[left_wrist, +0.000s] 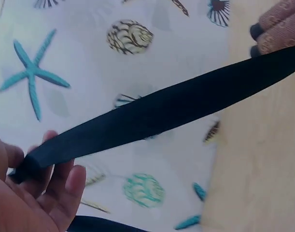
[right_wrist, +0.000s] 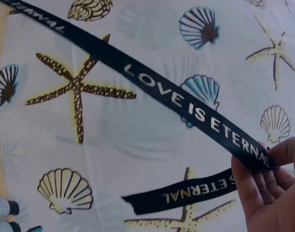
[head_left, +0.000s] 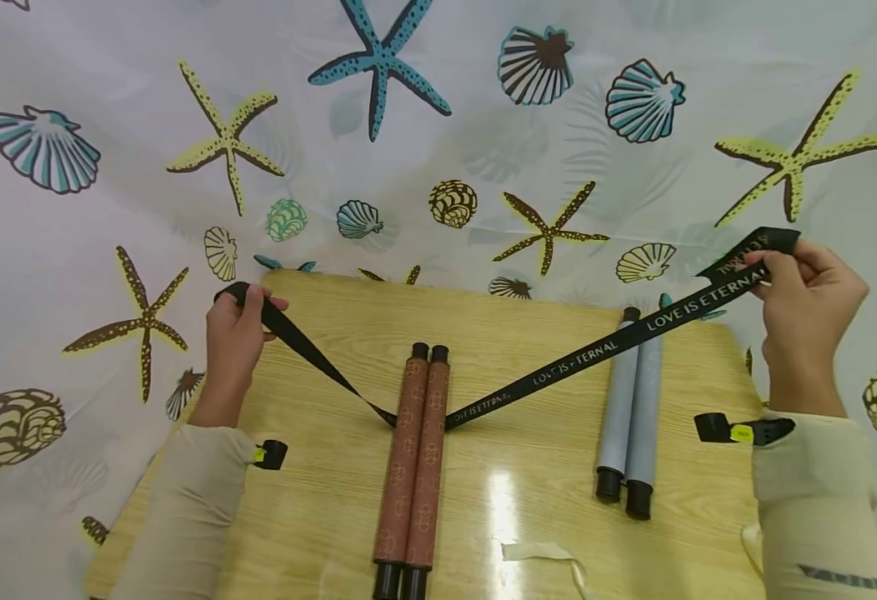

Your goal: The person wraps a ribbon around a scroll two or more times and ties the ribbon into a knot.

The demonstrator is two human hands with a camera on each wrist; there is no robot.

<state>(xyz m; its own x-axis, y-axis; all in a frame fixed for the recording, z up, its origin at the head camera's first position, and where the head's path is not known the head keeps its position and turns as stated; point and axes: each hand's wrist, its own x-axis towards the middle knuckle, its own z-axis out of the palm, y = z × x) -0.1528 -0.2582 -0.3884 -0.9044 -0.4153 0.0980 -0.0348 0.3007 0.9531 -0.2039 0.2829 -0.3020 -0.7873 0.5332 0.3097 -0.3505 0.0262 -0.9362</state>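
Observation:
A black ribbon (head_left: 581, 360) printed "LOVE IS ETERNAL" runs beneath two reddish-brown patterned rolls with black ends (head_left: 412, 458), which lie side by side on the table. Its two sides rise from the rolls in a wide V. My left hand (head_left: 230, 346) pinches one side between thumb and fingers, at the table's far left; the plain face of the ribbon (left_wrist: 161, 113) shows in the left wrist view. On the right, my right hand (head_left: 814, 304) pinches the other side, raised higher. Past those fingers a short loose end (right_wrist: 186, 195) hangs in the right wrist view.
Two pale blue-grey rolls with black ends (head_left: 628, 417) lie right of the brown pair. A thin cream strip (head_left: 539, 551) is near the front of the wooden table (head_left: 318, 517). Behind hangs a white cloth (head_left: 408, 167) printed with shells and starfish.

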